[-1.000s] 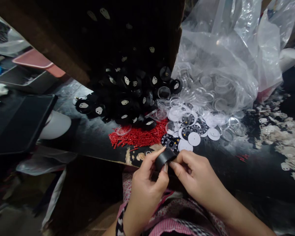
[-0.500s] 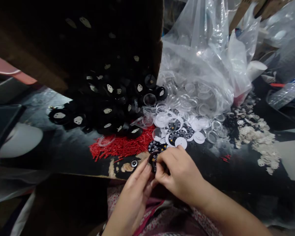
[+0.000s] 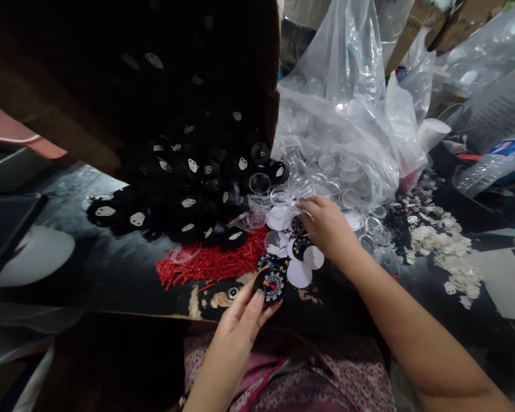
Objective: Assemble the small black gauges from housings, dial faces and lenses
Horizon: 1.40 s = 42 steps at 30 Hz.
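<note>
My left hand grips a round black dial gauge by its edge. The gauge faces up, with white markings and a red pointer across its centre. Out over the pile, my right hand has its fingertips pinched at a clear plastic cover; whether the cover is lifted off the others I cannot tell. Under and beside that hand lie white discs and black printed dial faces. A heap of red pointers is left of the gauge.
A large cardboard box on its side spills black round cases. Behind the right hand, a clear bag holds more covers. Small pale plates are heaped at right, near a plastic bottle. A white round container stands left.
My right hand has left the gauge and reached forward to the clear covers. The gauge in my left hand now shows its face with a red pointer. A white disc has shifted nearer the gauge.
</note>
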Tool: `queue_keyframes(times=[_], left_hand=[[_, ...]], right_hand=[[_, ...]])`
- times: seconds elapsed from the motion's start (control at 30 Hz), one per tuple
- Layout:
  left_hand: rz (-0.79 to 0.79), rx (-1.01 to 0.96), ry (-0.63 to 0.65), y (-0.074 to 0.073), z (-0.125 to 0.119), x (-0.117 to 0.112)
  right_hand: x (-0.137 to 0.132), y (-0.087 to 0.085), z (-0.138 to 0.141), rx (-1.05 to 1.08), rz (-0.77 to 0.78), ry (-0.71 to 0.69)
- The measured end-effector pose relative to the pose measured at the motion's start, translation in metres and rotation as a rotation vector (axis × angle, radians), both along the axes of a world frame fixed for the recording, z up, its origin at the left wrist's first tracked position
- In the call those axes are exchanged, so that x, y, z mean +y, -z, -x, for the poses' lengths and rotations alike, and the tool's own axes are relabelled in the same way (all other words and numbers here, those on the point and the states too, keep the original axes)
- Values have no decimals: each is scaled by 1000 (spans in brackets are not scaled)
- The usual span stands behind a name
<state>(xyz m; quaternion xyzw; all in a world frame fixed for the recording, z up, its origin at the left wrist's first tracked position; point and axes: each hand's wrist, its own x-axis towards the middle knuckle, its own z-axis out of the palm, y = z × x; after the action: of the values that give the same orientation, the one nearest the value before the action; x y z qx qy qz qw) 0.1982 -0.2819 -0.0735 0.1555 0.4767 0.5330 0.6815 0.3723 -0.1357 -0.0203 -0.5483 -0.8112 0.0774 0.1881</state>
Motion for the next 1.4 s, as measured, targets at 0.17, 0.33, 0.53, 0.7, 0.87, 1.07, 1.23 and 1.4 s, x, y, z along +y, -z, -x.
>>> queue_keyframes(times=[0.17,0.33,0.53,0.7,0.87,1.07,1.23,1.4], left_hand=[[-28,-122,33,-9,0,6],[-87,-39,119,-3,-1,8],[-201,200,282,-8,-4,0],[-247,307,351,-14,-9,-4],[-225,291,363,-12,-6,-2],[-328,375,343,-30,-4,1],[-431,526,332,-57,-5,-5],[-539,848,306,-70,-12,-16]], right_hand=[[-60,-9,8,434,262,-107],[-104,-8,20,418,300,-197],[-97,-6,24,428,290,-102],[-96,-1,27,430,200,-62],[-95,-1,22,508,405,-98],[-93,-5,36,508,180,-69],[-98,-19,42,523,25,-87],[-110,-31,38,422,19,-51]])
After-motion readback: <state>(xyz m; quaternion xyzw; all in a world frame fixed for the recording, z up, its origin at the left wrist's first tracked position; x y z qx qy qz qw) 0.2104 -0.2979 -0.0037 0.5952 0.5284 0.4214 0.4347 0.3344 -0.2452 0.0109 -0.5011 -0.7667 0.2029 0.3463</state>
